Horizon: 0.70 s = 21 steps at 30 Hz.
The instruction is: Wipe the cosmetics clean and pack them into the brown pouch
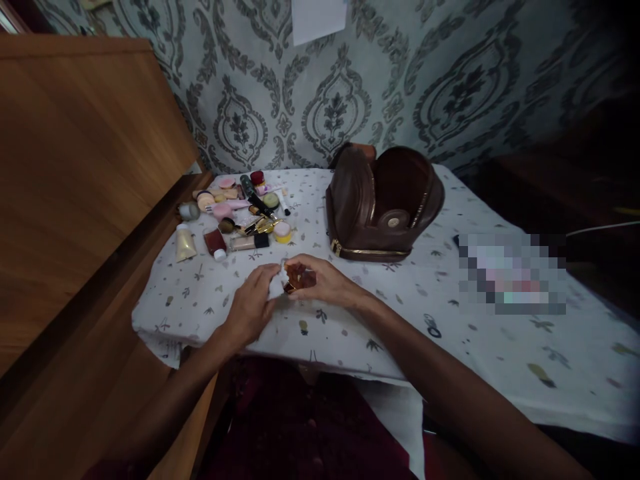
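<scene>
My right hand [326, 281] grips a small amber bottle [300, 276] just above the table's near edge. My left hand [253, 303] pinches a white tissue [277, 285] and presses it against the bottle's left end. Both hands meet in front of an open brown leather cosmetic bag [383, 203], which stands unzipped with its dark inside facing me.
A patterned white cloth [400, 313] covers the table. Several cosmetics lie at the far left: a cream tube [185, 243], a red-brown bottle [215, 241], a yellow jar [282, 231], compacts and brushes. A wooden panel [75, 187] stands on the left. A blurred patch [510, 272] lies on the right.
</scene>
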Motion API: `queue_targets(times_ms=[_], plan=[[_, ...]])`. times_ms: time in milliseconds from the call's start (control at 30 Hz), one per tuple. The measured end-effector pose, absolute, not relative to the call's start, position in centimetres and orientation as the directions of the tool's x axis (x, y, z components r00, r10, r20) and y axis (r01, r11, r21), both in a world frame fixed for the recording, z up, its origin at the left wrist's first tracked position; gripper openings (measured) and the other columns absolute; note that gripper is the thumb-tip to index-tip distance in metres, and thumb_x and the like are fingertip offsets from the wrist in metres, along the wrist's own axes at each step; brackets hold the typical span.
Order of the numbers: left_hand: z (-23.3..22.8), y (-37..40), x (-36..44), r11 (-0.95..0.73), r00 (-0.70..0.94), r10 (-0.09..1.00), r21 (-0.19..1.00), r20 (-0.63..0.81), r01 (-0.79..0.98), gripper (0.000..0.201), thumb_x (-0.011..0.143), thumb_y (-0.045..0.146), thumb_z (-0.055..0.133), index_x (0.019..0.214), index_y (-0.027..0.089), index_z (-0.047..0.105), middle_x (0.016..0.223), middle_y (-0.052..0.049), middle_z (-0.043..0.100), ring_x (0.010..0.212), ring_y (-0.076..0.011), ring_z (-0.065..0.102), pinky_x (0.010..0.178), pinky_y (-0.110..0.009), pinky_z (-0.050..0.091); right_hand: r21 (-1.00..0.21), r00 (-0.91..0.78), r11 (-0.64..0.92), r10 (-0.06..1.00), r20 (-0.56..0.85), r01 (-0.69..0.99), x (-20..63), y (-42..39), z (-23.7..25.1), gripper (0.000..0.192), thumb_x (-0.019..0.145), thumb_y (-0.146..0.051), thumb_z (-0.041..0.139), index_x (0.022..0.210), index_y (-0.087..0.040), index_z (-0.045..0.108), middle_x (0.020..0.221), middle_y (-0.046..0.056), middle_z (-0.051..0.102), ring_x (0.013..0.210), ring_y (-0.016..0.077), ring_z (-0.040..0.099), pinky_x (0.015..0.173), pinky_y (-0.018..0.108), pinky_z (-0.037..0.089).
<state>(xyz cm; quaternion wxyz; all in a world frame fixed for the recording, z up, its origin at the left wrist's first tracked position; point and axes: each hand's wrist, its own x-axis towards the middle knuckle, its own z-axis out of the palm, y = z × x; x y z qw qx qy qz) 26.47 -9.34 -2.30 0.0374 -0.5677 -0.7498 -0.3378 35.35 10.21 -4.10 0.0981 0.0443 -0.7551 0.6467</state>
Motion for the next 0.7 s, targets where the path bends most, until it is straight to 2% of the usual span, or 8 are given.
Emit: queue_targets(times_ms=[100,167,267,367,500,600,700], plan=[[-1.1,-8.3,25.5,0.135,-0.433,0.839,0.646,0.329,0.751,0.02,0.092,0.022,0.044,0.107,0.016,0.057,0.101,-0.009,0.065,0.095,-0.0215,0.061,0.087,-0.035,0.049,-0.977,-0.985,0.139,0.024,0.169,-0.164,35.5,10.6,-3.9,0.057,0.063,-0.035,0.087,0.112,-0.022,0.062,0.105,0.003,0.062,0.092,0.019,0.059,0.084,0.036,0.05],[-0.7,-7.6,25.0,0.18,-0.489,0.846,0.749,0.214,0.638,0.021,0.095,0.033,0.043,0.09,0.017,0.057,0.083,-0.003,0.061,0.08,-0.0181,0.057,0.076,-0.03,0.047,-0.985,-0.99,0.101,-0.003,0.142,-0.142,35.6,10.9,-3.7,0.06,0.063,-0.035,0.087,0.116,-0.023,0.062,0.109,0.004,0.063,0.093,0.0193,0.059,0.086,0.037,0.05],[-0.8,-7.0,24.5,0.226,-0.551,0.83,0.848,0.09,0.479,0.03,0.094,0.042,0.043,0.077,0.019,0.051,0.073,0.001,0.053,0.072,-0.0159,0.05,0.067,-0.027,0.042,-0.991,-0.992,0.069,-0.046,0.116,-0.119,35.9,11.1,-3.5,0.062,0.064,-0.034,0.086,0.12,-0.023,0.06,0.112,0.005,0.062,0.097,0.0195,0.059,0.086,0.037,0.051],[-1.3,-6.9,24.5,0.226,-0.59,0.805,0.885,0.066,0.407,0.03,0.092,0.045,0.045,0.076,0.019,0.049,0.073,0.002,0.052,0.072,-0.0153,0.048,0.067,-0.026,0.041,-0.99,-0.995,0.103,-0.056,0.089,-0.094,36.0,11.2,-3.1,0.06,0.067,-0.035,0.084,0.12,-0.022,0.06,0.102,0.003,0.064,0.093,0.0182,0.06,0.081,0.034,0.05],[-1.6,-7.0,24.8,0.217,-0.585,0.806,0.875,0.09,0.433,0.03,0.092,0.045,0.046,0.077,0.019,0.049,0.071,0.003,0.049,0.072,-0.0147,0.046,0.067,-0.026,0.04,-0.982,-0.997,0.179,-0.053,0.055,-0.063,36.1,11.1,-2.7,0.048,0.072,-0.041,0.081,0.112,-0.02,0.062,0.082,-0.003,0.06,0.072,0.0127,0.055,0.065,0.026,0.046],[-1.6,-7.0,25.0,0.207,-0.558,0.825,0.871,0.089,0.445,0.031,0.093,0.045,0.045,0.076,0.02,0.047,0.069,0.004,0.046,0.07,-0.0139,0.043,0.067,-0.026,0.038,-0.974,-0.997,0.219,-0.059,0.043,-0.055,36.2,11.1,-2.5,0.04,0.073,-0.043,0.08,0.1,-0.019,0.063,0.075,-0.004,0.055,0.065,0.0103,0.049,0.058,0.023,0.041],[-1.6,-7.0,25.1,0.204,-0.56,0.826,0.894,0.062,0.399,0.031,0.091,0.046,0.047,0.076,0.019,0.049,0.07,0.004,0.048,0.071,-0.014,0.045,0.069,-0.026,0.039,-0.978,-0.997,0.199,-0.059,0.049,-0.06,36.2,11.1,-2.4,0.039,0.071,-0.04,0.081,0.099,-0.019,0.063,0.074,-0.005,0.055,0.064,0.0099,0.049,0.058,0.024,0.041]])
